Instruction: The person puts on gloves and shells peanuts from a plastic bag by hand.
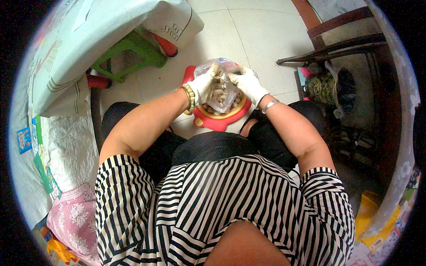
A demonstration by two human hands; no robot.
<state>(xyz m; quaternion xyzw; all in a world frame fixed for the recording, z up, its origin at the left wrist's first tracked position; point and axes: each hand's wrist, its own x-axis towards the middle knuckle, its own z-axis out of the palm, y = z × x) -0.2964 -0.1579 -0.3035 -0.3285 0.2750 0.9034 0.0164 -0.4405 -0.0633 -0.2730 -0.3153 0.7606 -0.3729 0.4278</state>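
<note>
In front of my knees, my left hand [204, 87] and my right hand [249, 84], both in white gloves, are closed at the two sides of a clear plastic bag [227, 100]. The fingers of each hand pinch the bag near its mouth. Pale, brownish pieces show through the plastic, too small to name. Under the bag is a low red stool or tray [213, 123] with a yellow ring [220, 116]. Small round pale things [236, 103] lie inside the ring, partly hidden by the bag and gloves.
A green plastic stool [126, 52] with red parts beside it stands at left, below a table with a pale cloth [106, 26]. Dark wooden furniture [337, 55] and a patterned bag [321, 87] are at right. Tiled floor [248, 31] lies ahead.
</note>
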